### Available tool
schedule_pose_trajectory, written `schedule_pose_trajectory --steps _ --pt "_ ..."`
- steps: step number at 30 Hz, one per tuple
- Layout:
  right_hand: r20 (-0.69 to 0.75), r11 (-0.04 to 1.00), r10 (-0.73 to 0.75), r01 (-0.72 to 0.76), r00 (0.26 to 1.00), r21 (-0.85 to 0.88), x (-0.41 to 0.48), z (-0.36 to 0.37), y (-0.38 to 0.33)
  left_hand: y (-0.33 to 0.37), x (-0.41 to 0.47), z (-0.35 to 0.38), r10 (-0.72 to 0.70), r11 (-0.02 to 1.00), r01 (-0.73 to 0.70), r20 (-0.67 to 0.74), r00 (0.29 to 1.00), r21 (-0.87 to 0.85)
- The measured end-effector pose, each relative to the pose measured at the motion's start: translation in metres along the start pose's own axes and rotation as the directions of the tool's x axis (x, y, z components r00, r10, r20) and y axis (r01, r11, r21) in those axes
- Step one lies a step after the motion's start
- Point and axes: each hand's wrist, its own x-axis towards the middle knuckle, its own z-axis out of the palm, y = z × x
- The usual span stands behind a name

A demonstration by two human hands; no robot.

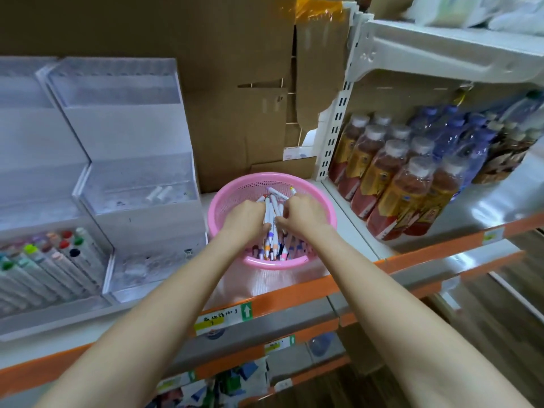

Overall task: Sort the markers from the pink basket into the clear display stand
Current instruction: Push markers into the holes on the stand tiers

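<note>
A round pink basket (226,198) stands on the shelf, holding several white markers (272,207) with coloured caps. Both hands reach into it. My left hand (245,217) curls its fingers round a bunch of markers from the left. My right hand (300,212) grips the same bunch from the right. To the left stands the clear tiered display stand (129,136); its middle tier holds two white markers (160,193). A second clear stand (35,160) at the far left has several markers (53,260) with coloured caps in its lowest tier.
Rows of bottled drinks (391,184) fill the shelf to the right, past a white upright (335,119). Brown cardboard (235,98) backs the shelf. The orange shelf edge (288,293) with price labels runs in front; lower shelves hold packets.
</note>
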Motion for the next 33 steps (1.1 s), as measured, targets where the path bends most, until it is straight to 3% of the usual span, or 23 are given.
schedule_pose_trajectory --steps 7,10,18,24,28,33 --pt "0.024 0.962 0.146 -0.148 0.989 0.231 0.008 0.009 -0.011 -0.004 -0.002 -0.008 -0.098 0.951 0.092 -0.004 0.995 -0.295" --pt "0.037 0.926 0.168 -0.17 0.985 0.338 0.006 0.003 -0.013 -0.005 -0.006 -0.011 -0.163 0.885 0.133 -0.03 0.986 -0.445" --pt "0.024 0.833 0.133 -0.125 0.991 0.539 -0.019 -0.012 -0.013 -0.003 -0.026 -0.028 -0.178 0.689 0.022 -0.14 0.974 -0.724" --pt "-0.14 0.747 0.024 0.076 0.99 0.661 -0.056 -0.028 -0.03 -0.001 -0.059 -0.048 -0.075 0.737 -0.194 -0.364 0.928 -0.647" --pt "-0.264 0.751 -0.006 0.179 0.964 0.636 -0.072 -0.041 -0.053 -0.011 -0.08 -0.062 -0.04 0.786 -0.248 -0.448 0.893 -0.566" --pt "-0.321 0.746 -0.058 0.255 0.945 0.616 -0.09 -0.047 -0.093 -0.034 -0.113 -0.077 -0.025 0.811 -0.282 -0.512 0.858 -0.512"
